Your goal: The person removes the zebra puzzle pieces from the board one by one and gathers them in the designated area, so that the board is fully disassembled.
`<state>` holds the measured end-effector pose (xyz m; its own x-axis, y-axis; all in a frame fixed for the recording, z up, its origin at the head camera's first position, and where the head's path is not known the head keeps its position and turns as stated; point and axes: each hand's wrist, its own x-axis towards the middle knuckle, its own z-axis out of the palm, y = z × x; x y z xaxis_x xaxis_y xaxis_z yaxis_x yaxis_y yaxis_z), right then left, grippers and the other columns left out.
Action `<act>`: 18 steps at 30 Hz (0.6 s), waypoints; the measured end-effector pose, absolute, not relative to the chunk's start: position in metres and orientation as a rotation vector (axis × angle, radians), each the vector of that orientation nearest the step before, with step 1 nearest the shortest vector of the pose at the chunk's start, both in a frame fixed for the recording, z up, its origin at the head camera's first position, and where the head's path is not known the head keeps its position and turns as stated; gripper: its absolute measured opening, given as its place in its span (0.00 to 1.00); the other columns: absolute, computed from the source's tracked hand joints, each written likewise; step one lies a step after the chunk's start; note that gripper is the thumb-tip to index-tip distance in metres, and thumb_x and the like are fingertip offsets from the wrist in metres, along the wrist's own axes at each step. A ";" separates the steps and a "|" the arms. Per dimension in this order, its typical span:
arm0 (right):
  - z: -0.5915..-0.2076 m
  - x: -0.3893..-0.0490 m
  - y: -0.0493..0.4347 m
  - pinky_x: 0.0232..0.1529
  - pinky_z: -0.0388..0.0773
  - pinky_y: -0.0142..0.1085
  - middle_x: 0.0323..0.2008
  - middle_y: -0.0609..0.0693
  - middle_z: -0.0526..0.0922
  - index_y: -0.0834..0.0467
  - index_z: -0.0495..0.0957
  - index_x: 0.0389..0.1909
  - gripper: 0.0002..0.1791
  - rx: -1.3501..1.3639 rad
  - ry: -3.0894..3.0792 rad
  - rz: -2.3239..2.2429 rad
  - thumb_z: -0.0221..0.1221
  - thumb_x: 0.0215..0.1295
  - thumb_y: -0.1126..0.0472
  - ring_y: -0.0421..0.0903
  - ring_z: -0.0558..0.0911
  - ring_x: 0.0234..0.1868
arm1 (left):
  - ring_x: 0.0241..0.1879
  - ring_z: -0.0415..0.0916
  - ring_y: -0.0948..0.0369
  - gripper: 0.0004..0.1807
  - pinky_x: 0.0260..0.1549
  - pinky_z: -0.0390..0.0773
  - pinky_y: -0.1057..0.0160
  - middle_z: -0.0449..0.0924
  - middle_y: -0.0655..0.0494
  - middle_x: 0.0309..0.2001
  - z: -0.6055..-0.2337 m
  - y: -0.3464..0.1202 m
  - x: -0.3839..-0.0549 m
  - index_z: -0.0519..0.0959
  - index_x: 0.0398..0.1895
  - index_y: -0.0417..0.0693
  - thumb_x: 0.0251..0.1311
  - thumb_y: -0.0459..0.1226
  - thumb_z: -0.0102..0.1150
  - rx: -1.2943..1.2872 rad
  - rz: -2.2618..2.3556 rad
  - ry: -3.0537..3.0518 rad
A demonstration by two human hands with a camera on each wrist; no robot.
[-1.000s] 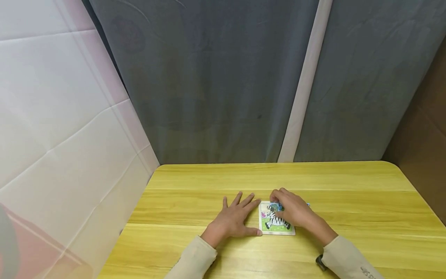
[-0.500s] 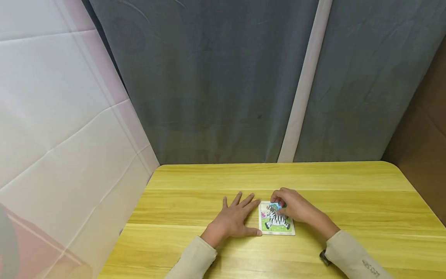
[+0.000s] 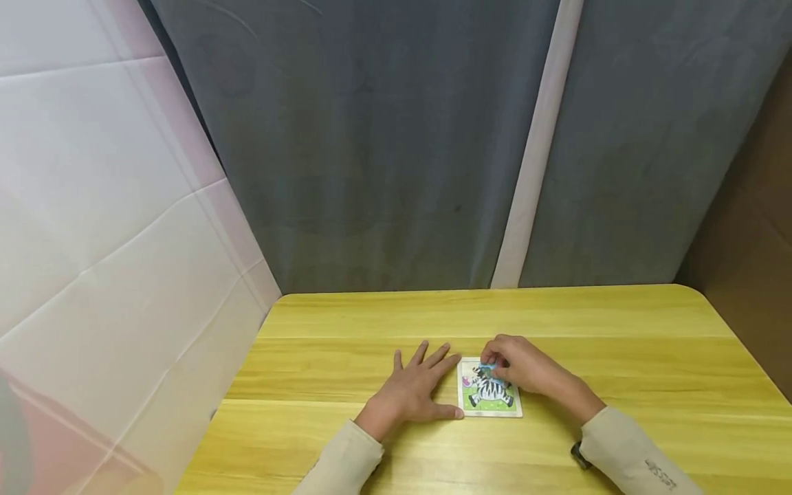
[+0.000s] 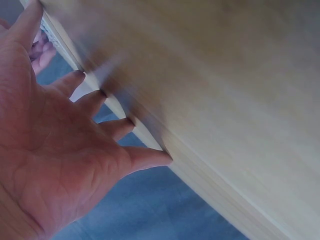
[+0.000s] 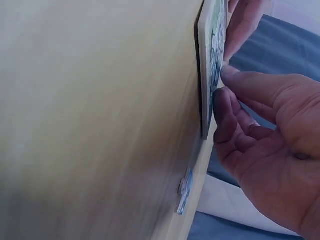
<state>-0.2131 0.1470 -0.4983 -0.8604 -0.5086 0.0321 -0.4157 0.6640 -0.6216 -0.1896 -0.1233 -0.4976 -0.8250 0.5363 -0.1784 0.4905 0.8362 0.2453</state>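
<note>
A square zebra jigsaw puzzle (image 3: 493,402) in a pale frame lies on the table. My left hand (image 3: 411,390) rests on the tabletop with fingers spread, its thumb and index fingertips against the puzzle's left edge. Over the upper right part of the puzzle, my right hand (image 3: 526,364) pinches a blue-and-green puzzle piece (image 3: 487,369) between thumb and fingers. That hand covers the puzzle's upper right corner. In the right wrist view, the right hand's fingertips (image 5: 220,95) are close to the puzzle's face; the piece itself is mostly hidden there.
Another puzzle piece (image 5: 185,192) lies loose on the wooden table (image 3: 346,316) beyond the puzzle, seen in the right wrist view; the right hand hides it from the head view. A grey curtain (image 3: 371,172) hangs behind the table, and a pale cloth wall (image 3: 124,206) stands at the left.
My right hand has shifted slightly right, showing more of the zebra and the pinched puzzle piece, which has turned slightly. The left hand keeps its place. The loose piece's blue edge is now hidden in the head view.
</note>
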 end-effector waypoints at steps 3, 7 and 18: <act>-0.499 -0.212 0.145 0.38 0.77 0.29 0.38 0.44 0.82 0.54 0.86 0.44 0.10 -0.770 2.731 -0.949 0.74 0.64 0.62 0.34 0.76 0.35 | 0.87 0.43 0.43 0.55 0.73 0.48 0.19 0.48 0.64 0.87 -0.497 -0.124 -0.190 0.53 0.86 0.74 0.57 0.74 0.62 0.789 0.275 2.773; -0.498 -0.210 0.141 0.37 0.77 0.29 0.38 0.44 0.81 0.55 0.85 0.45 0.14 -0.767 2.746 -0.918 0.77 0.61 0.59 0.36 0.76 0.35 | 0.87 0.43 0.43 0.55 0.73 0.47 0.19 0.47 0.65 0.87 -0.496 -0.124 -0.190 0.53 0.86 0.75 0.57 0.75 0.62 0.785 0.269 2.772; -0.496 -0.207 0.141 0.38 0.77 0.30 0.36 0.42 0.81 0.54 0.84 0.43 0.11 -0.838 2.755 -0.887 0.75 0.62 0.62 0.35 0.75 0.35 | 0.87 0.42 0.44 0.55 0.73 0.47 0.19 0.47 0.65 0.87 -0.497 -0.124 -0.189 0.53 0.86 0.75 0.57 0.75 0.62 0.777 0.277 2.768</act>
